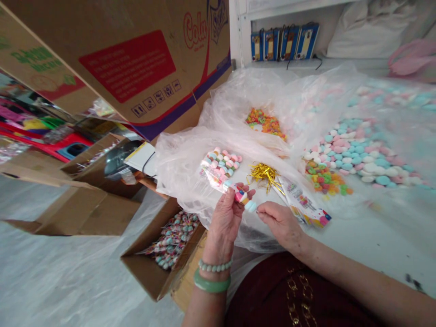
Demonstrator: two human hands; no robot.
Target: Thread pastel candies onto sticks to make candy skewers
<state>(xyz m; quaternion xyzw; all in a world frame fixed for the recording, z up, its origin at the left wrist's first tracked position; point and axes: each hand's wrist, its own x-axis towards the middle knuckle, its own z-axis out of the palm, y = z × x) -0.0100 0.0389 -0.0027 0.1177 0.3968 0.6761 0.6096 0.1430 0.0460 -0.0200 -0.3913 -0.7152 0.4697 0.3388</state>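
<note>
Left hand [227,213] is pinched on a marshmallow skewer [242,198]; right hand [279,221] grip closes at its tip. Looks like mid-threading, so the next candy needs lining up straight.

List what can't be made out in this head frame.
- Right hand: its fingertip contact with the pastel candy piece is too small to settle.
- Left hand: its fingers cover most of the small packet.
- Blue packages on the shelf: print too small.
- Cardboard box of candy: contents too small to identify.
</note>
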